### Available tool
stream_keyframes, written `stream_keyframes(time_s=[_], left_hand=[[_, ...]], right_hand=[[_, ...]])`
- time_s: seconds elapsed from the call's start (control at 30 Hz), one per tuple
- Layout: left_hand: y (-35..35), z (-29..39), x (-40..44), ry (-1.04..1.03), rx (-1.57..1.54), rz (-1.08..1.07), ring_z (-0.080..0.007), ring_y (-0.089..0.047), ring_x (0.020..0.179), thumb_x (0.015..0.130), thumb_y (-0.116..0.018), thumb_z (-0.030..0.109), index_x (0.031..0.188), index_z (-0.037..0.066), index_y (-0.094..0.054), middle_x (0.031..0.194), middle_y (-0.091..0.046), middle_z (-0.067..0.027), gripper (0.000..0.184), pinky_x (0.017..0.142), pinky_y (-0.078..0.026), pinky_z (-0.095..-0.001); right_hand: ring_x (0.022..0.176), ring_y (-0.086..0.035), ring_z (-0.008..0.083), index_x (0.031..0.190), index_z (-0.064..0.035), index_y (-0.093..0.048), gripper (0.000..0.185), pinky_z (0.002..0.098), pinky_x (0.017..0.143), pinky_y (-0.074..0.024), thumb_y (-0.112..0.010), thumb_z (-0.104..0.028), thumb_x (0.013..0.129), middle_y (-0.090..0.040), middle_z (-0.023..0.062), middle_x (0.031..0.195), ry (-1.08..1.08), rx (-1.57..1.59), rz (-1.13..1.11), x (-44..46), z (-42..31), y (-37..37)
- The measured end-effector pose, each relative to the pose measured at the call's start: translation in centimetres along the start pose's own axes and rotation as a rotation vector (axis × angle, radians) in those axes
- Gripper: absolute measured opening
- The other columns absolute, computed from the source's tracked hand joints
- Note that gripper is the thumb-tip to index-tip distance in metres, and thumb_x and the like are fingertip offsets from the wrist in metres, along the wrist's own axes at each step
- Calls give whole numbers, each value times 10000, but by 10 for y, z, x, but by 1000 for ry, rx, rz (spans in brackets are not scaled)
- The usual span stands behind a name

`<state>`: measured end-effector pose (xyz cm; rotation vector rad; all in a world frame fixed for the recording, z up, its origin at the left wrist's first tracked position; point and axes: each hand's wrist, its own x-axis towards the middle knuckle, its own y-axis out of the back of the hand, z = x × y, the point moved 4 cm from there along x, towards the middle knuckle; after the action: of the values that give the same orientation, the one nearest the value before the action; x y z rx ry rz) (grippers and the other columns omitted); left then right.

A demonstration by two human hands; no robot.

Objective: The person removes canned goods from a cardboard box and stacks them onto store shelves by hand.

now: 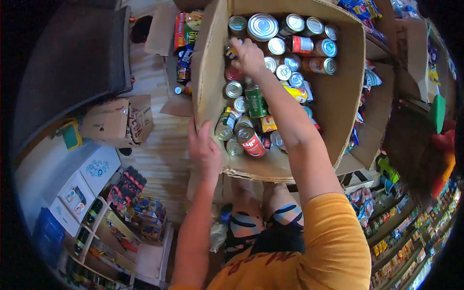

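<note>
A large cardboard box stands in front of me with many cans inside. At its near left corner, my left hand grips the wall's edge, slightly blurred. My right hand reaches in by the left wall, fingers closed on a small can with a yellow and dark label, partly hidden. A wide silver-topped can stands just beyond that hand. Under my right forearm lies a green can. Nearer to me, a red-labelled can leans among other cans. The forearm hides part of the contents.
Left of the box, an open carton holds packets and bottles. Another carton sits on the floor near a white drawer cabinet. More open boxes adjoin on the right. Shelves of packets stand at lower right.
</note>
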<state>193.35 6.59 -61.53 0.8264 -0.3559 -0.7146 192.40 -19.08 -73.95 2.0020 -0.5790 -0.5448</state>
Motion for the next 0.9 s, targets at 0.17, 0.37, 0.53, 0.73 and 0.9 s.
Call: stream_keyframes(time_s=[0.17,0.37,0.53,0.73,0.9], left_hand=[[2,3,0,18,78,-46,-440,-459,1225,745,-487,-105,1178,93,-558,1353,-443,-250,482,978,-429,-452],[5,27,-1,-214,239,-86,-402,-335,1341,756,-574,24,1234,146,-543,1449,-350,-194,494,1031,-336,-574],[10,61,-13,-504,283,-479,-363,-268,1388,748,-655,151,1289,186,-510,1462,-356,-129,561,1049,-228,-672],[-3,83,-24,-421,-363,-619,-373,-387,1308,606,-792,162,1255,158,-509,1393,-437,-136,708,1055,-334,-534],[2,66,-11,-429,-377,-474,-330,-531,1159,581,-823,201,1156,73,-541,1247,-541,-126,653,1029,-390,-485]], right_hand=[[851,-562,399,1118,-105,-468,549,482,704,-478,-754,-183,656,-528,191,933,237,253,193,-72,-23,40],[837,-617,280,1078,-37,-469,552,380,712,-501,-782,-159,640,-599,135,908,-252,820,203,-144,-42,75],[837,-621,167,1061,-37,-493,427,312,742,-510,-720,-233,758,-620,73,938,-815,1635,-166,-203,-51,88],[1016,-604,155,1231,-75,-525,494,309,847,-499,-593,-433,898,-612,70,1129,-1025,1932,-446,-259,-72,71],[845,-598,145,958,-7,-655,342,308,708,-488,-588,-340,916,-668,81,896,-431,1083,-624,-212,-43,64]])
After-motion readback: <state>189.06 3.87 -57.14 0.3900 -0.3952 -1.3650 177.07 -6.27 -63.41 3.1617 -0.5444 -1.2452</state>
